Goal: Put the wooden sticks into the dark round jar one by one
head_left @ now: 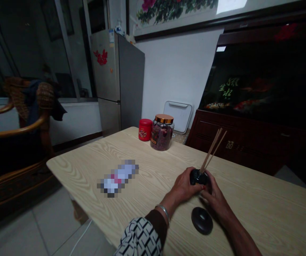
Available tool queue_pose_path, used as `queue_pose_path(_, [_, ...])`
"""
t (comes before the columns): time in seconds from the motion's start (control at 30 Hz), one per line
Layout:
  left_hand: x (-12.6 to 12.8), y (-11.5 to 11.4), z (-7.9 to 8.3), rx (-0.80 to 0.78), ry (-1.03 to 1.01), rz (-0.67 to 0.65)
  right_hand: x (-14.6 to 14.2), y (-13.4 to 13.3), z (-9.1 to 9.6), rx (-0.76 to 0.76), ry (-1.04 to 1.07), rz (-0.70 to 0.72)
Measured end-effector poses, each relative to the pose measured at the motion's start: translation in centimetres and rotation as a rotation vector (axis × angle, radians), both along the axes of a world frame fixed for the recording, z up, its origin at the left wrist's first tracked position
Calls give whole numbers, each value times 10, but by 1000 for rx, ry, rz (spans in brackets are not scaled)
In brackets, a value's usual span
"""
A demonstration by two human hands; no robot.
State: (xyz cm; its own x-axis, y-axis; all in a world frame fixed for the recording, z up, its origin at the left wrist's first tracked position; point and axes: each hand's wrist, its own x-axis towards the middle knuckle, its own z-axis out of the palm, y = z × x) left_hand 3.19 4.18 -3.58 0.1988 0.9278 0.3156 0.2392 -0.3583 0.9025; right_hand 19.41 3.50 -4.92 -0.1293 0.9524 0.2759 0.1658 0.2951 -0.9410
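Note:
Both hands are closed around a small glossy black reed diffuser bottle (197, 177) above the wooden table. Several thin tan sticks (211, 151) rise from its mouth, leaning to the right. My left hand (184, 186) grips its left side, fingers wrapped round the far edge and thumb at the front. My right hand (213, 192) closes on the right side, its fingers partly hidden behind the bottle. Just in front of the hands, a round dark disc (202, 220) with a small light spot in its middle lies on the table.
A blurred-out flat object (118, 179) lies left on the table (89, 161). Toward the back stand a red canister (145, 130) and a glass jar with a copper-coloured lid (162, 133). Beyond are a fridge (106, 78), a fish tank (259, 78) and a wicker chair (22, 131).

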Motion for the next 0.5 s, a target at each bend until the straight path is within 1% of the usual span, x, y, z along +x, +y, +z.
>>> queue_pose_path(0.07, [0, 2, -3, -2, -6, -5, 8, 0, 5, -45, 91, -18])
queue_pose_path(0.17, [0, 5, -7, -14, -3, -13, 15, 2, 15, -52, 175, -139])
queue_pose_path(0.27, [0, 6, -9, -12, 13, -5, 15, 6, 26, -46, 208, -211])
queue_pose_path(0.37, [0, 6, -8, -4, 23, -3, 10, 13, 37, -9, 195, -220])
queue_pose_path(0.5, [-1, 4, -3, -43, 40, -20, 4, 22, 51, 66, 171, -198])
